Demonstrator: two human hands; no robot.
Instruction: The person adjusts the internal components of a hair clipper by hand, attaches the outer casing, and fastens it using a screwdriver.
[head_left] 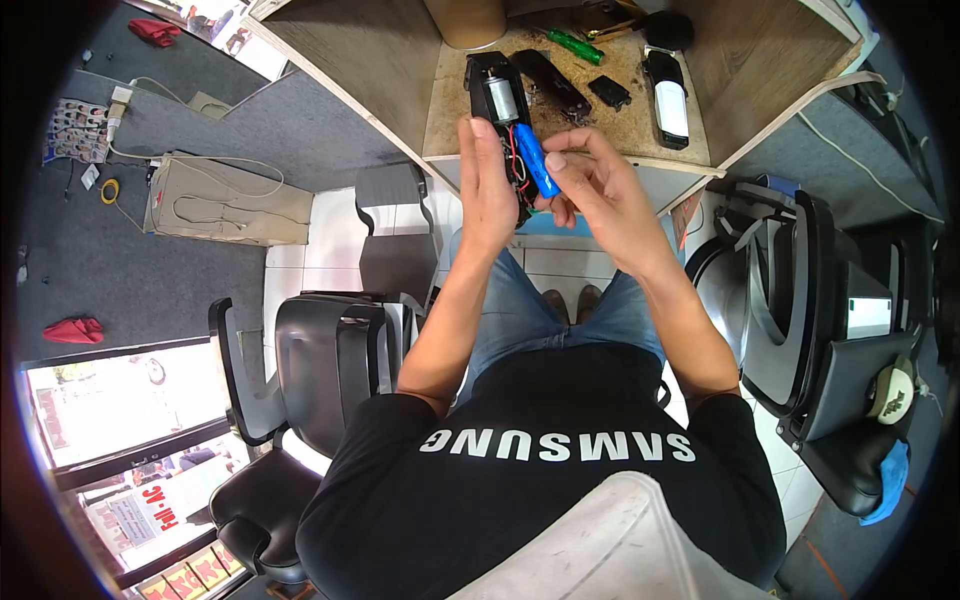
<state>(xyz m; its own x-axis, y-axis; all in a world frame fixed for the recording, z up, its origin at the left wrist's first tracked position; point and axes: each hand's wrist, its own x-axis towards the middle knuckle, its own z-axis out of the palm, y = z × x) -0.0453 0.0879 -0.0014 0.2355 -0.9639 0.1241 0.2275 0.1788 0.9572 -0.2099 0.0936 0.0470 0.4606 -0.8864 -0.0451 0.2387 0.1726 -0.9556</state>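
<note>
My left hand (484, 190) is wrapped around an opened black hair clipper (478, 78), held upright just off the shelf's front edge. Inside it a silver motor (501, 98) shows near the top, with red and black wires (516, 165) below. A blue cylindrical battery (535, 160) lies along the clipper's right side, its lower end pinched between thumb and fingers of my right hand (597, 190). Whether the battery is still wired to the clipper cannot be made out. Behind the hands, a black casing piece (552, 82) and a small black part (609, 92) rest on the shelf.
On the wooden shelf (450, 120) are a black-and-white clipper (668, 105), a green-handled screwdriver (575, 46) and a brown cylindrical container (468, 22). Salon chairs stand to the left (325, 365) and right (790, 300). A cardboard box (225, 200) is at the far left.
</note>
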